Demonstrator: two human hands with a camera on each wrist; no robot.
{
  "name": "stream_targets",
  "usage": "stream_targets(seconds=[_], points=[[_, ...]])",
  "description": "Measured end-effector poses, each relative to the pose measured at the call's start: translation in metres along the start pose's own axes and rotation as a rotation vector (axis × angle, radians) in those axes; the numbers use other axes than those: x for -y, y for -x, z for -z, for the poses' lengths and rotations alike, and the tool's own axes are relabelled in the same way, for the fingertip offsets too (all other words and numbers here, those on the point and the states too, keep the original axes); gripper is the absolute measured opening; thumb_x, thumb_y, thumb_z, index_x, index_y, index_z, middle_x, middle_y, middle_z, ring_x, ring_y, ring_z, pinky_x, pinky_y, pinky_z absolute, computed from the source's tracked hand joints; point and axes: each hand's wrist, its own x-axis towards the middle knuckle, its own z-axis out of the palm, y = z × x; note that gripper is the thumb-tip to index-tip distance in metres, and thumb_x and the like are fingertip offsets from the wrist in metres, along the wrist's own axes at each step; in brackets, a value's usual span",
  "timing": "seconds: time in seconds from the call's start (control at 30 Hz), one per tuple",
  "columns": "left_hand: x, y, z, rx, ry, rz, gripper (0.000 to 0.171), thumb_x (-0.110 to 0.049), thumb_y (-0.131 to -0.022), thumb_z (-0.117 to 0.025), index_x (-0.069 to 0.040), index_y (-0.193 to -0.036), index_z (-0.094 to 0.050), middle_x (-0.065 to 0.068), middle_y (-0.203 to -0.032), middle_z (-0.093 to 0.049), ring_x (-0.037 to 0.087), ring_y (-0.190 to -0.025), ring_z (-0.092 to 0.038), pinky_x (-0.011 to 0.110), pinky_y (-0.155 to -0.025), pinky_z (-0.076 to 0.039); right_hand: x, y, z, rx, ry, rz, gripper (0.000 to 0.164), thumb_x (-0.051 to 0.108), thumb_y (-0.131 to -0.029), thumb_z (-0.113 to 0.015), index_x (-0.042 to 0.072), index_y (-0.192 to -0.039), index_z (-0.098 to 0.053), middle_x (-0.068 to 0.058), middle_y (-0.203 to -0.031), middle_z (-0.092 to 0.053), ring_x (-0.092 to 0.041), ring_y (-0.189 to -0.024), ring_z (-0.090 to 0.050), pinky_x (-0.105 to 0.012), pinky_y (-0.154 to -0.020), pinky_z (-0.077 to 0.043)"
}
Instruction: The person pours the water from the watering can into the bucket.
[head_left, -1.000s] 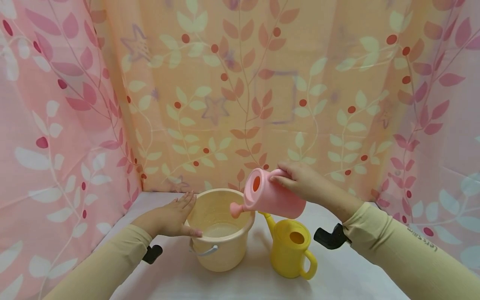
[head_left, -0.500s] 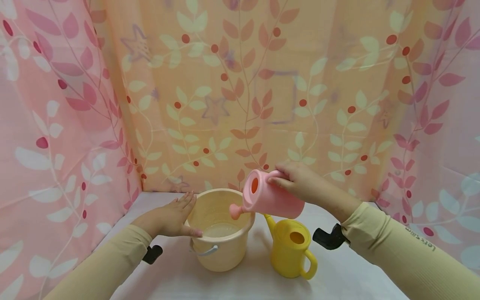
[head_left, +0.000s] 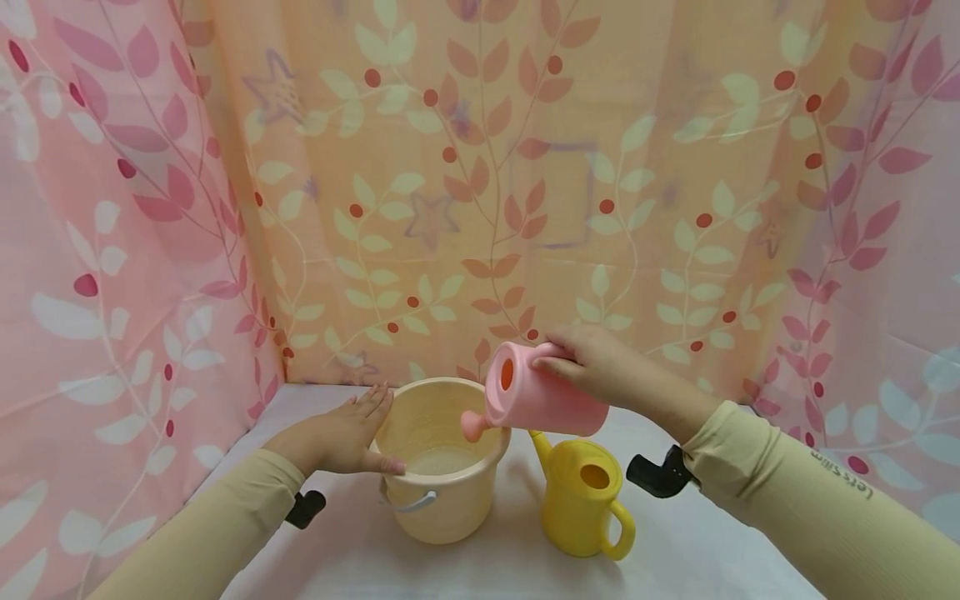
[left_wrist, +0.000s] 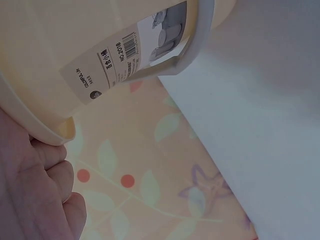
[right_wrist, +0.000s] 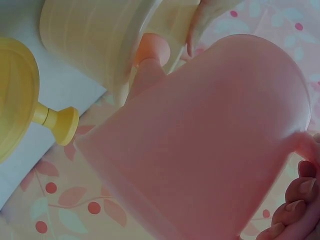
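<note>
My left hand [head_left: 337,435] rests on the left rim of a cream bucket [head_left: 442,508], fingers stretched out and thumb along the front rim. Curled round its handle, my right hand [head_left: 600,358] holds a pink watering can [head_left: 551,392] tipped to the left. The can's rose [head_left: 472,426] hangs over the bucket's right side; a stream from it cannot be made out. What looks like shallow water [head_left: 444,460] covers the bucket's bottom. In the right wrist view, the pink can [right_wrist: 210,135] fills the middle, with my fingers [right_wrist: 300,190] round its handle.
A yellow watering can [head_left: 581,512] stands upright on the white table [head_left: 510,571], right of the bucket, its spout towards the bucket. The bucket's grey bail handle [head_left: 416,502] hangs at its front. Patterned curtains [head_left: 480,167] enclose the table at the back and sides.
The pink watering can and right hand have shifted slightly left and down, the can staying tipped over the bucket. The left hand, bucket and yellow can stay put.
</note>
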Motion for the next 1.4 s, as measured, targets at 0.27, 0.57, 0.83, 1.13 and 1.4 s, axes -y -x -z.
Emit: stream_targets(seconds=[0.27, 0.57, 0.83, 1.13, 1.4], points=[[-0.002, 0.0, 0.002, -0.004, 0.015, -0.008, 0.113, -0.074, -0.073, -0.05, 0.01, -0.141, -0.017, 0.026, -0.148, -0.013, 0.037, -0.137, -0.011, 0.052, -0.108, -0.016, 0.005, -0.002, 0.0, 0.011, 0.07, 0.018, 0.018, 0.032, -0.085, -0.064, 0.015, -0.086, -0.059, 0.006, -0.07, -0.054, -0.014, -0.071, -0.051, -0.027, -0.063, -0.044], [0.0, 0.0, 0.003, -0.002, 0.016, -0.016, 0.115, -0.077, -0.072, -0.047, 0.01, -0.141, -0.016, 0.026, -0.148, -0.013, 0.038, -0.137, -0.011, 0.053, -0.108, -0.016, 0.005, -0.006, -0.002, 0.005, 0.102, 0.088, 0.02, 0.031, -0.085, -0.065, 0.015, -0.079, -0.054, 0.008, -0.062, -0.046, -0.012, -0.064, -0.047, -0.025, -0.058, -0.04], [-0.001, 0.0, 0.003, 0.004, 0.011, -0.01, 0.113, -0.074, -0.073, -0.05, 0.01, -0.141, -0.017, 0.026, -0.148, -0.013, 0.037, -0.137, -0.011, 0.052, -0.108, -0.016, 0.011, -0.011, 0.0, 0.031, 0.111, 0.138, 0.027, 0.032, -0.084, -0.065, 0.015, -0.072, -0.047, 0.006, -0.059, -0.039, -0.011, -0.06, -0.043, -0.025, -0.056, -0.038], [0.0, -0.001, 0.001, 0.008, 0.002, -0.012, 0.113, -0.075, -0.072, -0.048, 0.009, -0.142, -0.017, 0.025, -0.149, -0.013, 0.036, -0.137, -0.011, 0.052, -0.108, -0.015, 0.019, -0.014, 0.0, 0.08, 0.143, 0.128, 0.023, 0.033, -0.086, -0.063, 0.018, -0.074, -0.05, 0.007, -0.063, -0.045, -0.011, -0.062, -0.046, -0.023, -0.056, -0.041], [0.002, -0.002, 0.002, 0.008, -0.005, -0.016, 0.116, -0.078, -0.071, -0.044, 0.009, -0.142, -0.017, 0.025, -0.149, -0.012, 0.037, -0.137, -0.011, 0.053, -0.108, -0.015, 0.026, -0.018, 0.0, 0.108, 0.139, 0.178, 0.018, 0.029, -0.088, -0.061, 0.017, -0.077, -0.053, 0.007, -0.065, -0.047, -0.01, -0.063, -0.046, -0.023, -0.06, -0.041]])
